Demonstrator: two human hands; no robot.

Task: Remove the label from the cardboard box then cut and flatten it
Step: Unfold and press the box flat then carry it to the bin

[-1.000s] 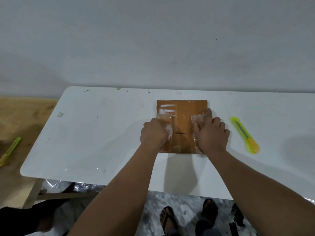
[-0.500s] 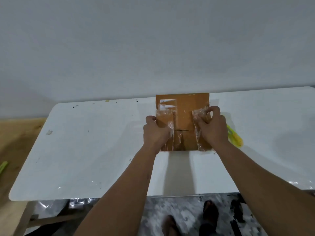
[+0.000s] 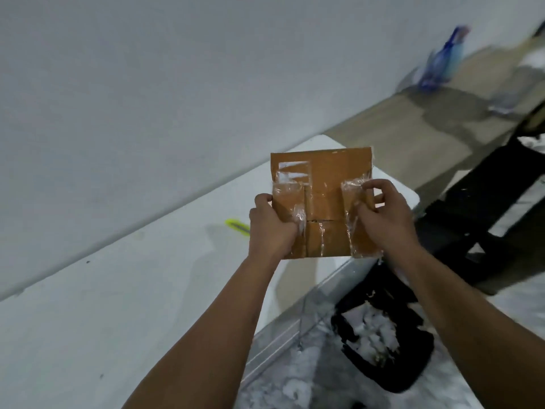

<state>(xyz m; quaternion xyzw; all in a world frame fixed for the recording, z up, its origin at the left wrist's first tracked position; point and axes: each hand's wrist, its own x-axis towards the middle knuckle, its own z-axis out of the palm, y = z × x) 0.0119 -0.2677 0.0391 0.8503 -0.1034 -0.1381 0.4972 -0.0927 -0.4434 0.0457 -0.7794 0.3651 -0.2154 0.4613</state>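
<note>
Lifted off the table (image 3: 124, 290) since a second ago, the flattened cardboard box (image 3: 324, 199) now hangs in the air above the table's far corner, and the camera has swung to the right so the table runs slantwise. In the head view, the left hand (image 3: 269, 224) grips the box's left edge, fingers curled round it. The right hand (image 3: 383, 215) pinches crinkled clear tape (image 3: 351, 187) on the box's right side, thumb and forefinger closed on it. A yellow cutter (image 3: 236, 225) lies on the table just left of the left hand, partly hidden. Below the box, a black bag (image 3: 383, 335) sits on the floor.
</note>
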